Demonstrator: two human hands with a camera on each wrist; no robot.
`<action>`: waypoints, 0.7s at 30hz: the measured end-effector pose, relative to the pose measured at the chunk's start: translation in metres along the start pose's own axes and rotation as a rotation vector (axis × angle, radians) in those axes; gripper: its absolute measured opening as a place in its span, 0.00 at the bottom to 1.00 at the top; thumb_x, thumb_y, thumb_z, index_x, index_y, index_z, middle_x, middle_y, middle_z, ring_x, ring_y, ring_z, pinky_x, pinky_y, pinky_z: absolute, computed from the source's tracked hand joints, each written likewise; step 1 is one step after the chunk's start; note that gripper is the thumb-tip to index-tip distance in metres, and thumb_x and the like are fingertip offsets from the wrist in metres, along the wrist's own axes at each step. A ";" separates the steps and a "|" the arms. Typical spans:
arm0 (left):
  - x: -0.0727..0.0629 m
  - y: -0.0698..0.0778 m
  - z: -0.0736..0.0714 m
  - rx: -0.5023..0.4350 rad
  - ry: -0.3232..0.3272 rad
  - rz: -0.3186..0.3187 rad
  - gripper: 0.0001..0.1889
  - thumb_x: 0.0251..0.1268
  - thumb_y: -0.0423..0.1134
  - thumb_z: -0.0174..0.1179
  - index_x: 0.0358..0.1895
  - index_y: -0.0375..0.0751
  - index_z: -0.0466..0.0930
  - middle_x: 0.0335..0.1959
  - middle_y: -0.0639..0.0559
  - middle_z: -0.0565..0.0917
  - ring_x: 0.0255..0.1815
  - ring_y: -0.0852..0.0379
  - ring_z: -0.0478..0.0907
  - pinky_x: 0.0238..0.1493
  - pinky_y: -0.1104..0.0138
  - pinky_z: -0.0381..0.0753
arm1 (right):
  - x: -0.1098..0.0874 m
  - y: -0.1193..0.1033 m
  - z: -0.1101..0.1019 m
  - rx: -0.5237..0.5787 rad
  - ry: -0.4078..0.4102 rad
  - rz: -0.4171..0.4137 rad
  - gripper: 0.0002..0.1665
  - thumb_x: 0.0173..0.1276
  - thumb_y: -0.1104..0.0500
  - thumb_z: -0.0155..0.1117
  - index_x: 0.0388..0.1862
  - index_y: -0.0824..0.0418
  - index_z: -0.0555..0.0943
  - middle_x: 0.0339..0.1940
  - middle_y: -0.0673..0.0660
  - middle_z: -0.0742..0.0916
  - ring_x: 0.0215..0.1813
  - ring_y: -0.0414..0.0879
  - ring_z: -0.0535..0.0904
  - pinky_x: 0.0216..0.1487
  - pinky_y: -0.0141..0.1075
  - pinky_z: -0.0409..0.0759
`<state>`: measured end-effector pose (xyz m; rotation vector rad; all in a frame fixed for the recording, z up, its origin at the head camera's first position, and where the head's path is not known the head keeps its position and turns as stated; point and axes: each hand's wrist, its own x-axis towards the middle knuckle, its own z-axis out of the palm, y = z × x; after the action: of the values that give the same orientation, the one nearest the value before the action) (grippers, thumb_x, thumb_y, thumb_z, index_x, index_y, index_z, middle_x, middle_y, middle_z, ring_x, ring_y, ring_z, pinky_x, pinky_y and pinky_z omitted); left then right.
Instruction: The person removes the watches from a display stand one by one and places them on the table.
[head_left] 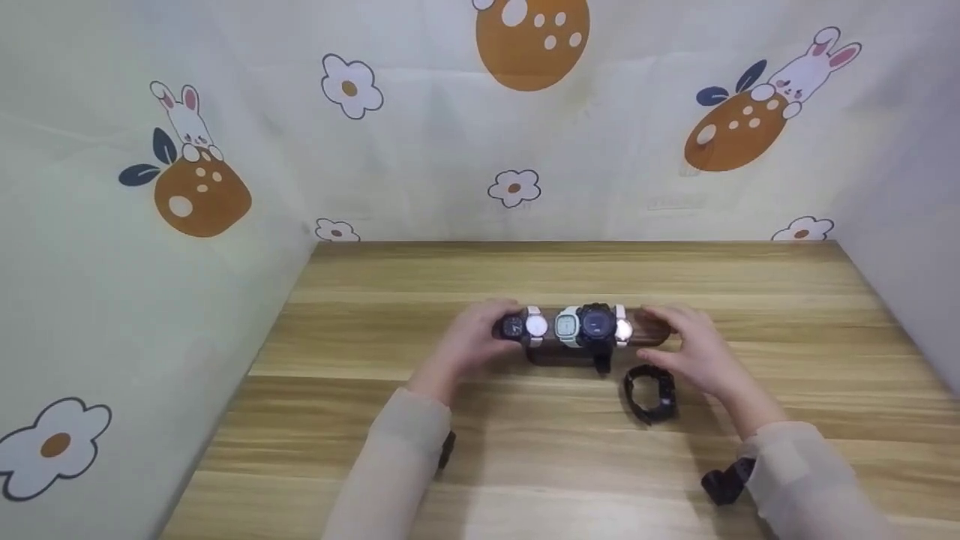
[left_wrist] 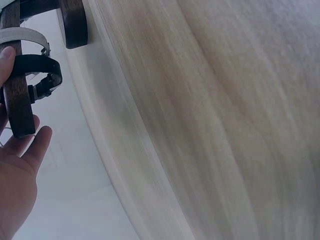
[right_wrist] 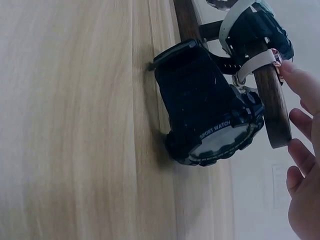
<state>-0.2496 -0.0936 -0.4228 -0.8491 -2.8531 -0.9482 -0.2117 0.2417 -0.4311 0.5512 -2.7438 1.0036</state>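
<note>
A dark wooden watch stand (head_left: 649, 330) carries several watches across its bar. My left hand (head_left: 480, 330) holds its left end, the thumb beside a small black watch (head_left: 512, 327) and the fingers behind the bar. A white-strapped watch (head_left: 535, 325) hangs beside that one. My right hand (head_left: 697, 349) spans the right end between thumb and fingers; in the right wrist view a fingertip meets the buckle of another white-strapped watch (right_wrist: 257, 65). Between them hang a pale green square watch (head_left: 568, 325) and a large black watch (head_left: 598, 322). Another black sport watch (head_left: 651, 394) lies in front of the stand.
Wood-grain tabletop (head_left: 337, 420) lies under the stand, with a patterned cloth wall (head_left: 427, 150) behind and at the sides. Black devices are partly visible at both wrists, the right one (head_left: 726, 484) showing more.
</note>
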 end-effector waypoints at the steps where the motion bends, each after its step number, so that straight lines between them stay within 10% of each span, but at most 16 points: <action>1: 0.000 0.000 0.000 0.004 0.001 0.000 0.29 0.49 0.38 0.70 0.58 0.42 0.75 0.59 0.46 0.76 0.61 0.48 0.70 0.65 0.57 0.63 | 0.001 -0.001 0.001 -0.007 0.007 -0.013 0.40 0.49 0.58 0.76 0.62 0.65 0.71 0.56 0.67 0.78 0.56 0.62 0.68 0.58 0.59 0.63; 21: 0.000 0.000 0.000 -0.014 0.000 -0.029 0.29 0.49 0.39 0.71 0.58 0.45 0.76 0.61 0.47 0.74 0.62 0.48 0.68 0.66 0.57 0.61 | 0.011 -0.015 0.010 -0.061 -0.006 -0.066 0.37 0.49 0.57 0.76 0.59 0.65 0.75 0.51 0.63 0.81 0.48 0.56 0.70 0.51 0.50 0.66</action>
<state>-0.2495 -0.0940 -0.4229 -0.8117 -2.8698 -0.9716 -0.2156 0.2217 -0.4264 0.6305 -2.7317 0.9017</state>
